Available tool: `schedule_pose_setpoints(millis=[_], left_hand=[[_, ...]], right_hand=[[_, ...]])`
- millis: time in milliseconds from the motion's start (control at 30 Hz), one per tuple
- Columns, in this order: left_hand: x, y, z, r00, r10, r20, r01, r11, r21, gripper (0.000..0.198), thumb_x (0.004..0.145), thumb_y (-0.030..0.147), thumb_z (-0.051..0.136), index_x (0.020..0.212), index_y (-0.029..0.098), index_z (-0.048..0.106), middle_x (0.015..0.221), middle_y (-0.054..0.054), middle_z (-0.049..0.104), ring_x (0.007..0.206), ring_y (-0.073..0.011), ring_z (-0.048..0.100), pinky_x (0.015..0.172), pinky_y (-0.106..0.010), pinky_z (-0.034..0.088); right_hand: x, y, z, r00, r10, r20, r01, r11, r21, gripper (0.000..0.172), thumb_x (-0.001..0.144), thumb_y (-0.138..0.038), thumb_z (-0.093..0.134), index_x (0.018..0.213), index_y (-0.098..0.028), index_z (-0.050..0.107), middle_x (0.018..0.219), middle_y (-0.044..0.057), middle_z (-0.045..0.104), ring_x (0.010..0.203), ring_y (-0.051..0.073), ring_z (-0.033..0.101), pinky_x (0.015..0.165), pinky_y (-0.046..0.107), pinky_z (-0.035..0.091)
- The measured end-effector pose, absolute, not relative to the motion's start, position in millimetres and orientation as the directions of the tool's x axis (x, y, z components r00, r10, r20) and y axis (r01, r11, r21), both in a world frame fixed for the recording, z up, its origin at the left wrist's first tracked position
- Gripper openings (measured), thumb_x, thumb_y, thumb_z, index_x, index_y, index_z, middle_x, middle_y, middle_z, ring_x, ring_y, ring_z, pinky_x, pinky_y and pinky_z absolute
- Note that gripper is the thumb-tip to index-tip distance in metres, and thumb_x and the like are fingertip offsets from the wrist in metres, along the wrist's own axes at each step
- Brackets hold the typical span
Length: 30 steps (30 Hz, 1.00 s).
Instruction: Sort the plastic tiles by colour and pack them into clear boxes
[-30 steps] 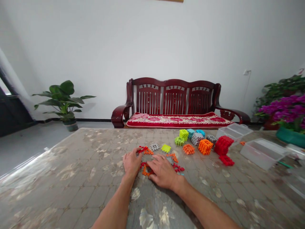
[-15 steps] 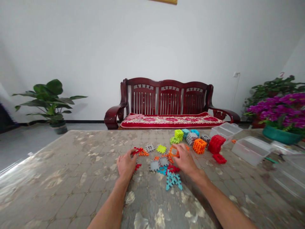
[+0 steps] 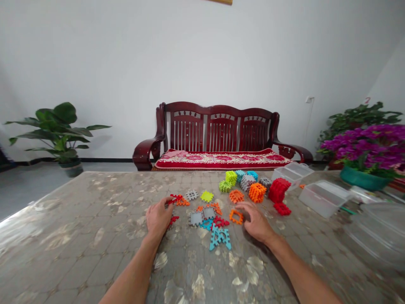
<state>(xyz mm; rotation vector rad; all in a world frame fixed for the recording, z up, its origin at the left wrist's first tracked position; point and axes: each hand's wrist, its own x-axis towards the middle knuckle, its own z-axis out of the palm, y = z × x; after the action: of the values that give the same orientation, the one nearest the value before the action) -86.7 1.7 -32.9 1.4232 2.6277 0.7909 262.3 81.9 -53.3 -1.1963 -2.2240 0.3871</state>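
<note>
My left hand [image 3: 159, 217] rests at the left of the loose pieces, its thumb and fingers closed on a red notched building piece [image 3: 176, 197]. Another red piece [image 3: 173, 220] lies by its wrist, partly covered. My right hand [image 3: 257, 221] is beside an orange square frame piece [image 3: 236, 216] on the table, with thumb and index finger apart. Between my hands lie grey square panels [image 3: 196, 218], a blue piece [image 3: 206, 224], a red piece [image 3: 220, 221] and a turquoise triangular piece [image 3: 220, 237]. Farther back are a yellow-green piece [image 3: 206, 196] and a round-holed orange piece [image 3: 236, 196].
Stacked pieces stand behind my right hand: orange [image 3: 257, 192], red [image 3: 279, 190], grey [image 3: 247, 182] and yellow-green [image 3: 230, 177]. Clear plastic boxes [image 3: 324, 198] and a teal pot of purple flowers [image 3: 363, 179] are at the right. Beyond the table [image 3: 104, 236] is a wooden bench [image 3: 221, 126].
My right hand has let go of the orange frame piece, which now lies on the table, and has drawn back slightly. My left hand stays at the red piece. The view has shifted a little.
</note>
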Motion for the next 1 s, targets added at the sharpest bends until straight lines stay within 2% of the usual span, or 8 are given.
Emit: schedule_pose_setpoints(millis=[67,133,200,267,433,633,800,1000], left_hand=[[-87,2,-33,-0.576,0.795,0.193,0.771,0.449,0.452,0.035,0.091,0.031,0.051,0.119,0.028,0.071,0.106,-0.005,0.079,0.106,-0.0259,0.070,0.093,-0.034,0.049],[-88,2,-34,-0.576,0.795,0.188,0.772,0.454,0.445,0.036,0.091,0.031,0.050,0.120,0.028,0.071,0.106,-0.006,0.079,0.106,-0.0263,0.070,0.093,-0.034,0.049],[-88,3,-35,-0.576,0.798,0.180,0.773,0.458,0.439,0.036,0.091,0.030,0.050,0.121,0.027,0.071,0.106,-0.007,0.079,0.107,-0.0268,0.070,0.093,-0.035,0.049],[-89,3,-35,-0.577,0.797,0.179,0.772,0.461,0.437,0.036,0.091,0.030,0.050,0.121,0.028,0.071,0.107,-0.006,0.079,0.107,-0.0270,0.070,0.094,-0.035,0.049],[-89,4,-36,-0.581,0.792,0.187,0.776,0.469,0.423,0.036,0.091,0.030,0.050,0.120,0.029,0.071,0.107,-0.005,0.079,0.107,-0.0262,0.070,0.095,-0.035,0.049],[-89,4,-37,-0.575,0.799,0.176,0.781,0.471,0.411,0.037,0.091,0.031,0.049,0.122,0.029,0.070,0.111,-0.005,0.078,0.108,-0.0277,0.069,0.095,-0.036,0.049],[-92,5,-39,-0.564,0.808,0.170,0.788,0.466,0.402,0.037,0.092,0.033,0.048,0.122,0.030,0.070,0.111,-0.005,0.078,0.108,-0.0289,0.069,0.094,-0.037,0.050],[-96,7,-45,-0.554,0.812,0.184,0.797,0.454,0.398,0.038,0.093,0.034,0.046,0.122,0.029,0.070,0.111,-0.006,0.078,0.107,-0.0291,0.069,0.093,-0.037,0.050]], right_hand=[[266,82,-55,-0.280,0.902,0.328,0.725,0.422,-0.545,0.062,0.058,-0.002,0.046,0.112,-0.021,0.069,0.121,0.006,0.068,0.116,0.023,0.060,0.105,0.040,0.044],[266,80,-56,-0.199,0.931,0.306,0.748,0.346,-0.566,0.051,0.066,-0.008,0.050,0.113,-0.020,0.068,0.116,0.007,0.069,0.108,0.023,0.062,0.099,0.038,0.048],[262,75,-53,-0.248,0.918,0.308,0.749,0.383,-0.540,0.045,0.075,-0.017,0.056,0.118,-0.020,0.066,0.119,0.007,0.069,0.109,0.024,0.061,0.098,0.038,0.047],[256,68,-50,-0.337,0.890,0.307,0.757,0.450,-0.475,0.046,0.077,-0.024,0.061,0.124,-0.021,0.065,0.123,0.008,0.068,0.114,0.026,0.059,0.102,0.039,0.045],[245,58,-46,-0.402,0.869,0.288,0.790,0.488,-0.370,0.051,0.082,-0.023,0.061,0.133,-0.021,0.060,0.124,0.009,0.069,0.119,0.026,0.057,0.103,0.039,0.043],[248,61,-45,-0.366,0.888,0.278,0.828,0.447,-0.338,0.051,0.082,-0.024,0.063,0.133,-0.022,0.061,0.121,0.009,0.070,0.114,0.027,0.059,0.102,0.038,0.044],[249,61,-44,-0.398,0.872,0.283,0.816,0.478,-0.326,0.051,0.081,-0.018,0.062,0.133,-0.020,0.060,0.122,0.009,0.069,0.114,0.026,0.060,0.102,0.038,0.045],[255,64,-42,-0.359,0.861,0.361,0.789,0.486,-0.375,0.054,0.081,-0.020,0.063,0.134,-0.020,0.057,0.116,0.009,0.071,0.109,0.025,0.063,0.098,0.038,0.049]])
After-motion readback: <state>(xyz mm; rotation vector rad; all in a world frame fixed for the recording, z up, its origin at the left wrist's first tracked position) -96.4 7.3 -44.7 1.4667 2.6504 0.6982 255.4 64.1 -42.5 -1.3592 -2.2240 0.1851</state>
